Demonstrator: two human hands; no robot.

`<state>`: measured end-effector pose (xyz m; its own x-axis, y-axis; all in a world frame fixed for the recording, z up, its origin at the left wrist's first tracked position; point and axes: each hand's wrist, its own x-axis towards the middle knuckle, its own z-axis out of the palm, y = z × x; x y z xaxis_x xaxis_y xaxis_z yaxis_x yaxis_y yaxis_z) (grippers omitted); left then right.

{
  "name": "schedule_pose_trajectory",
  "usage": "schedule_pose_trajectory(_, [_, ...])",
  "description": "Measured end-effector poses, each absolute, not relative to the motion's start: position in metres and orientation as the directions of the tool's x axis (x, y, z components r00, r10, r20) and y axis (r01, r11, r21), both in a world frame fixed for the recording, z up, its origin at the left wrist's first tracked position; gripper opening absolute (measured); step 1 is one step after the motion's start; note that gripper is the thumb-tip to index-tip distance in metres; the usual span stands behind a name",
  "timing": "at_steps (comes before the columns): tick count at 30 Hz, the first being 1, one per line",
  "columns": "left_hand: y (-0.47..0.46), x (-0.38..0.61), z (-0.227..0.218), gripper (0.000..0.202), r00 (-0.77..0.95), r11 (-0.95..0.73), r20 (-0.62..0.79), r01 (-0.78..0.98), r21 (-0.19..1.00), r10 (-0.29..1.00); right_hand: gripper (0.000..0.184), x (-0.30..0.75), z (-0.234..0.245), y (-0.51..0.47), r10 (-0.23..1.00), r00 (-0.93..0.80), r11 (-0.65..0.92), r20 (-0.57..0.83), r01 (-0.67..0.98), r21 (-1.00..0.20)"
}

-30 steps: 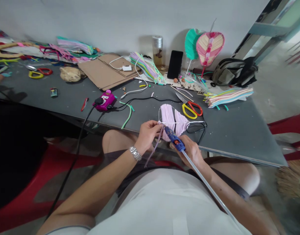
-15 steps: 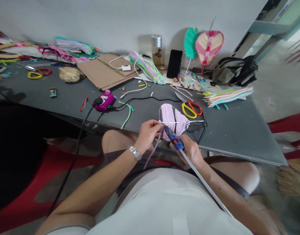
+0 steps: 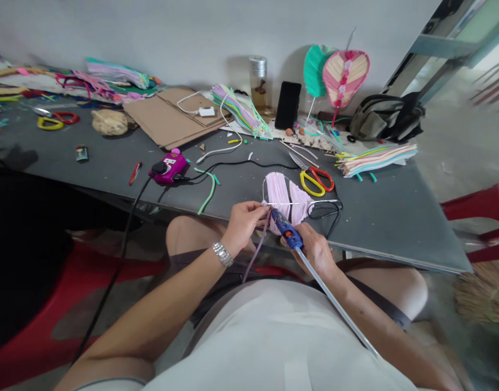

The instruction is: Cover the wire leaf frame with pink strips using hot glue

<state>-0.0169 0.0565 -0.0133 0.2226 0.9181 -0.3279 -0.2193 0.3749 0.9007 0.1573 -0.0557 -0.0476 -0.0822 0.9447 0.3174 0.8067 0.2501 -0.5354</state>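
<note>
A blue glue gun (image 3: pixel 287 229) with a long clear glue stick (image 3: pixel 334 297) out of its back is gripped in my right hand (image 3: pixel 314 247). Its nozzle points at the left end of a lilac leaf-shaped fan (image 3: pixel 277 187), wound on a wire frame. My left hand (image 3: pixel 246 221), wearing a metal watch, pinches that end of the fan's wire stem, where a lilac pipe cleaner (image 3: pixel 257 252) hangs down towards my lap. The fan lies at the table's front edge, and its lower part is partly hidden by the glue gun and my hands.
Scissors (image 3: pixel 313 182) and a black cord lie right of the fan. A purple power socket (image 3: pixel 168 167) and a green pipe cleaner (image 3: pixel 208 194) are to the left. Behind stand cardboard (image 3: pixel 151 122), a phone (image 3: pixel 288 105), a bottle (image 3: pixel 258 89), a pipe-cleaner bundle (image 3: pixel 377 160) and a bag (image 3: pixel 385 117).
The whole view has shifted slightly, so things appear a little further left. Both hands keep the same hold, with the glue gun nozzle still at the fan's left end.
</note>
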Motion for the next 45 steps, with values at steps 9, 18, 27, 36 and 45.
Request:
schedule_pose_trajectory(9, [0.0581, -0.0164, -0.0170, 0.034, 0.225, 0.375, -0.327, -0.221, 0.900, 0.918, 0.010, 0.1579, -0.0468, -0.0567, 0.940, -0.088, 0.263, 0.329, 0.802, -0.537])
schedule_pose_trajectory(18, [0.0578, -0.0167, -0.0189, 0.031, 0.220, 0.358, -0.313, -0.211, 0.909, 0.924, 0.011, 0.1586, -0.0497, -0.0572, 0.945, -0.065, 0.242, 0.320, 0.798, -0.551])
schedule_pose_trajectory(27, [0.0590, -0.0161, -0.0206, 0.031, 0.209, 0.350, -0.308, -0.207, 0.913, 0.928, 0.011, 0.1573, -0.0475, -0.0561, 0.946, -0.046, 0.235, 0.321, 0.781, -0.579])
schedule_pose_trajectory(36, [0.0587, -0.0155, -0.0190, 0.032, 0.218, 0.375, -0.331, -0.210, 0.903, 0.918, 0.014, 0.1574, -0.0470, -0.0555, 0.934, -0.040, 0.258, 0.355, 0.763, -0.593])
schedule_pose_trajectory(45, [0.0596, -0.0156, -0.0201, 0.030, 0.210, 0.384, -0.344, -0.195, 0.903, 0.915, 0.019, 0.1563, -0.0419, -0.0556, 0.932, -0.042, 0.269, 0.359, 0.744, -0.611])
